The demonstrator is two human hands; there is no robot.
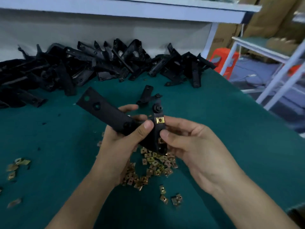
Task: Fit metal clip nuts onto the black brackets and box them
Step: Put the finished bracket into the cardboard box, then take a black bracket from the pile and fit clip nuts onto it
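I hold a black angled bracket (105, 111) above the green table (214, 129). My left hand (122, 139) grips its bend, thumb on top, long arm pointing up-left. A brass clip nut (159, 120) sits on the bracket's short arm. My right hand (186, 142) pinches that short arm, forefinger beside the nut and thumb lower down. Under my hands lies a heap of loose clip nuts (155, 164). A big pile of black brackets (92, 63) lies along the back of the table. No box is in view.
A single bracket (146, 96) lies just beyond my hands. Several stray clip nuts (16, 166) lie at the left and a few (171, 197) at the front. A white shelf (148, 9) hangs overhead. White racks (280, 66) and an orange stool (221, 58) stand to the right.
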